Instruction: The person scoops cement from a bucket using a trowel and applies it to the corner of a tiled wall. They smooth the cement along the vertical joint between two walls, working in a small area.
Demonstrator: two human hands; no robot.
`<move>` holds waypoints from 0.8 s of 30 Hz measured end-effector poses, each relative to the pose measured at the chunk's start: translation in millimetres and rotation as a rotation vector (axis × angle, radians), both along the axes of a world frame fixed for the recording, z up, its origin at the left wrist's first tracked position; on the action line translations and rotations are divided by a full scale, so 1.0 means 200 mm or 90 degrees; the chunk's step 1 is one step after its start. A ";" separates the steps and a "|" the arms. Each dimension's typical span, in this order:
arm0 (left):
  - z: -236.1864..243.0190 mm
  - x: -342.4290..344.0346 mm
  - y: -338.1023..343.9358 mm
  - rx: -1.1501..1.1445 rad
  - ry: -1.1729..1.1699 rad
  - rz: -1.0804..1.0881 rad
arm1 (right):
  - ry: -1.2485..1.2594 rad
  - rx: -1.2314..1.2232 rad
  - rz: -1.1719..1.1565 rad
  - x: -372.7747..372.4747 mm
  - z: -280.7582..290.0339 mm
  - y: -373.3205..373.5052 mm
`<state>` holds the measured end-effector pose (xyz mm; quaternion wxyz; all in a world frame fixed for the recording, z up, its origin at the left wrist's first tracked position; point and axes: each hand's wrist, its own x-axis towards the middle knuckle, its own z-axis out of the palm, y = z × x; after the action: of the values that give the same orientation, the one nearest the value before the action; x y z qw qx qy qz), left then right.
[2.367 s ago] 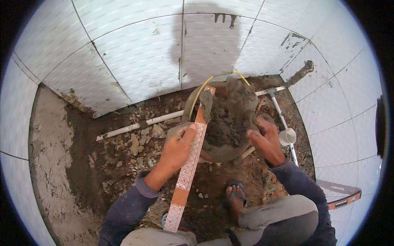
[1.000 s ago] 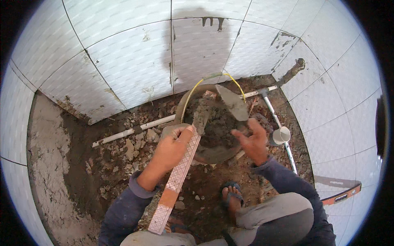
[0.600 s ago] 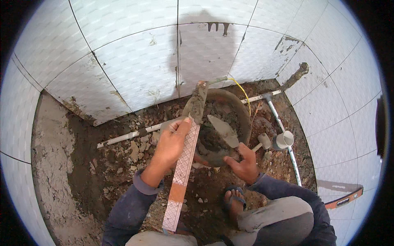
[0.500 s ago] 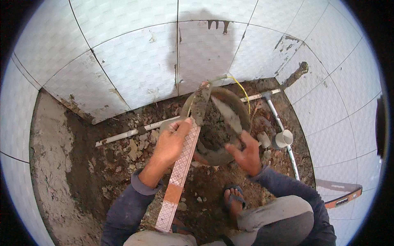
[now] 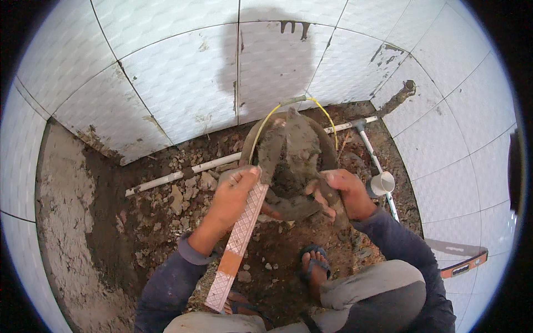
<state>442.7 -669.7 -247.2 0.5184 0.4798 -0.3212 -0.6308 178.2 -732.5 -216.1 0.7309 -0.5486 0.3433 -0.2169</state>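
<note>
Grey pointed trowel (image 5: 303, 150), bare-bladed moments ago, now carries wet grey mortar (image 5: 298, 129) over round grey bucket (image 5: 294, 211); suggests fresh load for coating. Your left hand (image 5: 230, 194) pinches pink-and-orange patterned tile strip (image 5: 236, 244), near-left of bucket; your right hand (image 5: 350, 191) curls closed round trowel. Mortar hides blade, strip's far end.

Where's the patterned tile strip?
Head view: the tile strip is just left of centre, held in the left hand, upper end over the bucket, lower end toward the bottom edge.
</note>
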 end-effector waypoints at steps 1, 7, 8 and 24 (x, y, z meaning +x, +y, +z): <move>-0.05 -0.01 -0.01 -0.018 -0.064 -0.021 | -0.040 0.043 0.007 0.02 0.00 -0.02; -0.08 -0.02 0.04 -0.025 -0.032 0.018 | -0.055 0.154 0.054 -0.01 -0.19 0.01; -0.08 -0.02 0.03 -0.028 -0.029 0.045 | -0.029 0.128 0.070 -0.03 -0.21 0.06; 0.17 -0.18 0.00 0.000 0.092 -0.013 | 0.053 -0.563 -0.367 0.33 -0.39 0.02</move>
<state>406.7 -669.3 -212.4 0.5340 0.4299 -0.2880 -0.6687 243.5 -728.3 -293.4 0.3265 -0.6960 0.3848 -0.5109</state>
